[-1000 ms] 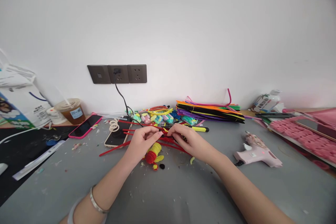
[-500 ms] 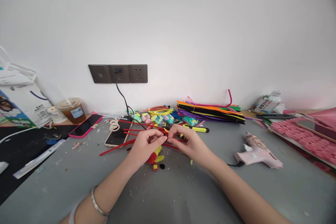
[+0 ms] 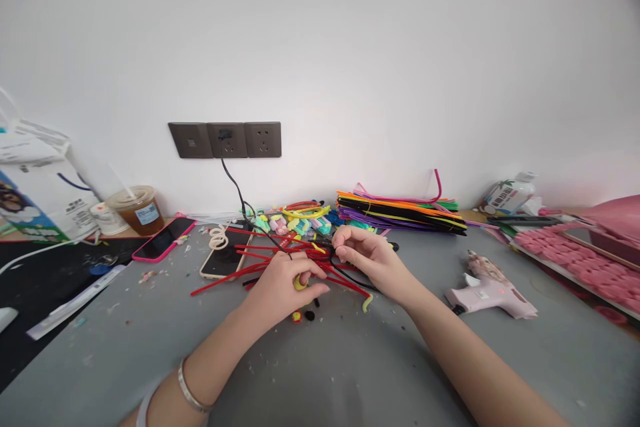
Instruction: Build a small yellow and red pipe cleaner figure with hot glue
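Observation:
My left hand (image 3: 290,283) is over the table with thumb and fingers apart. A yellow fuzzy piece (image 3: 300,283) shows in the gap between them; whether the hand touches it is unclear. To its right, my right hand (image 3: 370,257) has thumb and index finger pinched together, and what lies between the tips is too small to make out. Under and between both hands spread several red pipe cleaners (image 3: 220,284) and a black strand. Below the left hand lie a small red-and-yellow bead-like piece (image 3: 297,316) and a black one (image 3: 310,315).
Bundled pipe cleaners (image 3: 400,213) lie against the wall beside small colourful pieces (image 3: 285,221). A pink glue gun (image 3: 493,293) sits at right, near a pink keyboard (image 3: 575,253). At left are a pink-edged phone (image 3: 165,240), a drink cup (image 3: 137,210) and another phone (image 3: 226,259).
My hands have parted: the left has lowered and spread its fingers over the yellow piece, and the right has moved up and right. The red pipe cleaners between them are more exposed.

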### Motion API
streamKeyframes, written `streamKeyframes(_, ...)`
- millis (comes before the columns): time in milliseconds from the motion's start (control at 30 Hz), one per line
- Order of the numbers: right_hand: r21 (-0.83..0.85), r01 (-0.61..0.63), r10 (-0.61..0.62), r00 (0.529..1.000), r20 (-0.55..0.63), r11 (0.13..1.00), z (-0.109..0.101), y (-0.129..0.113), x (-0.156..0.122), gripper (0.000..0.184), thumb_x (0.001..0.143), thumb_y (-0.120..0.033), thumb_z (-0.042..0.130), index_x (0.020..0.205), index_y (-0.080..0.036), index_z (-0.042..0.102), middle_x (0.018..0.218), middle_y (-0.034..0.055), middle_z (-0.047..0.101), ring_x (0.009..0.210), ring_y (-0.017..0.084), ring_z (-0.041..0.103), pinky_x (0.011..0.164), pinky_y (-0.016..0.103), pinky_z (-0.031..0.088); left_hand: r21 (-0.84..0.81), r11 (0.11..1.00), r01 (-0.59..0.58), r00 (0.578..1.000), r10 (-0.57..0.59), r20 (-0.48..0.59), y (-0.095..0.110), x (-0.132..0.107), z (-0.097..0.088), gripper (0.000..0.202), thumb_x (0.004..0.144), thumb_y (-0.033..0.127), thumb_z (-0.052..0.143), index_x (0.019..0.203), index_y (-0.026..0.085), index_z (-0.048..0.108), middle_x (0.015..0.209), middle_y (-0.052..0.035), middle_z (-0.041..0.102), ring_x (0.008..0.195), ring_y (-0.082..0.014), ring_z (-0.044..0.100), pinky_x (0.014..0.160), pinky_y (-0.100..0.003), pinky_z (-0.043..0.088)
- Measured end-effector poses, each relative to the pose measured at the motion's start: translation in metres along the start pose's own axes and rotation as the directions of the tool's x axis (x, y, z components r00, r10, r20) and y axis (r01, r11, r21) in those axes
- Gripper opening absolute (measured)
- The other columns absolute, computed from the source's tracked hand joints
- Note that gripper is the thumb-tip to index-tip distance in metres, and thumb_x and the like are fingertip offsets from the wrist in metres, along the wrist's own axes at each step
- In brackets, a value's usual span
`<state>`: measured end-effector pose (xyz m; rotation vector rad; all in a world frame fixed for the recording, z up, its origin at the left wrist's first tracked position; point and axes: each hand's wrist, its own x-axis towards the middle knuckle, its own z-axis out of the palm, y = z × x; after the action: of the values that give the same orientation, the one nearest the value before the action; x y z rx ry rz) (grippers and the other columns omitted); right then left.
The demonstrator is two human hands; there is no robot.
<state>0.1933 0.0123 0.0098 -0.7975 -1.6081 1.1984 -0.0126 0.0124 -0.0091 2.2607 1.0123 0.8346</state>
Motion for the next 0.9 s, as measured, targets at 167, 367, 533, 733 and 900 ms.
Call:
streamKeyframes(167, 0.043, -0.032, 0.027, 0.994, 0.106, 0.999, 0.009, -0.001, -0.003, 0.024, 0.091, -0.042, 0.066, 0.085, -0.019, 0.06, 0.081, 0.0009, 0.054, 0.076, 0.015, 0.049, 0.07, 0.027, 0.042, -0.24, 0.97, -0.04, 0.973, -0.016, -0.23, 0.009, 0.002, -0.008, 0.007, 0.081, 0.024, 0.071, 0.086, 0.019, 0.07, 0.065, 0.005, 0.046, 0.058, -0.0108, 0.042, 0.054, -0.022, 0.033)
streamKeyframes(367, 0.001, -0.073, 0.073, 0.991, 0.111, 0.997, 0.013, -0.004, -0.005, 0.032, 0.088, -0.049, 0.067, 0.084, -0.019, 0.06, 0.08, 0.0015, 0.053, 0.076, 0.016, 0.049, 0.067, 0.027, 0.042, -0.285, 0.952, -0.114, 0.965, 0.037, -0.26, 0.011, 0.001, -0.009, 0.002, 0.079, 0.021, 0.073, 0.079, 0.019, 0.073, 0.069, 0.0024, 0.05, 0.061, -0.011, 0.045, 0.056, -0.022, 0.036)
streamKeyframes(533, 0.006, -0.095, 0.094, 0.987, 0.13, 0.995, 0.013, -0.006, -0.006, 0.032, 0.088, -0.049, 0.067, 0.083, -0.018, 0.06, 0.079, 0.0007, 0.052, 0.073, 0.015, 0.047, 0.062, 0.025, 0.039, -0.268, 0.955, -0.123, 0.962, 0.048, -0.269, 0.013, 0.0, -0.01, 0.003, 0.08, 0.019, 0.071, 0.077, 0.019, 0.072, 0.069, 0.0022, 0.051, 0.06, -0.0105, 0.045, 0.057, -0.022, 0.038)
streamKeyframes(733, 0.092, -0.122, 0.102, 0.975, 0.196, 0.988, 0.01, -0.002, -0.007, 0.03, 0.088, -0.047, 0.069, 0.084, -0.018, 0.06, 0.077, -0.0009, 0.051, 0.067, 0.013, 0.041, 0.059, 0.024, 0.033, -0.262, 0.954, -0.143, 0.971, 0.084, -0.225, 0.015, -0.002, -0.013, 0.006, 0.082, 0.019, 0.069, 0.076, 0.019, 0.071, 0.068, 0.0019, 0.052, 0.062, -0.0106, 0.046, 0.057, -0.022, 0.039)
streamKeyframes(900, 0.147, -0.137, 0.1, 0.967, 0.235, 0.98, 0.008, -0.001, -0.006, 0.028, 0.086, -0.044, 0.071, 0.082, -0.018, 0.062, 0.076, -0.0016, 0.052, 0.065, 0.012, 0.04, 0.058, 0.024, 0.032, -0.289, 0.944, -0.157, 0.975, 0.101, -0.199, 0.017, -0.002, -0.014, 0.008, 0.083, 0.021, 0.068, 0.076, 0.018, 0.07, 0.068, 0.0015, 0.051, 0.062, -0.011, 0.045, 0.058, -0.023, 0.039)
